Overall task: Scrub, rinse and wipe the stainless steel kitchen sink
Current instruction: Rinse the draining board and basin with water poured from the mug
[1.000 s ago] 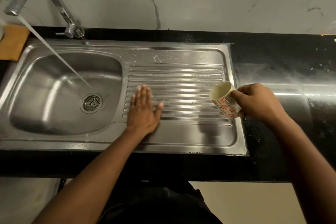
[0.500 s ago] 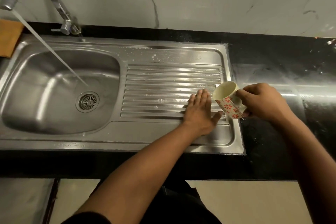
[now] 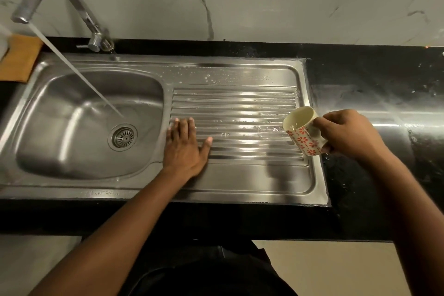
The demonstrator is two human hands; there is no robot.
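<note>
The stainless steel sink has a deep basin at the left with a round drain and a ribbed, wet drainboard at the right. My left hand lies flat, fingers apart, on the drainboard's left end beside the basin. My right hand grips a cream mug with red flowers, tilted with its mouth toward the drainboard at the right edge. The tap runs; its stream falls slantwise into the basin near the drain.
A folded orange cloth lies on the black counter left of the sink. The wet black countertop stretches right of the drainboard. A marble-look wall stands behind. The counter's front edge is just below the sink.
My left hand slid right across the drainboard to the mug half a second ago, then back left to the basin's edge. The mug stays tilted at the right edge.
</note>
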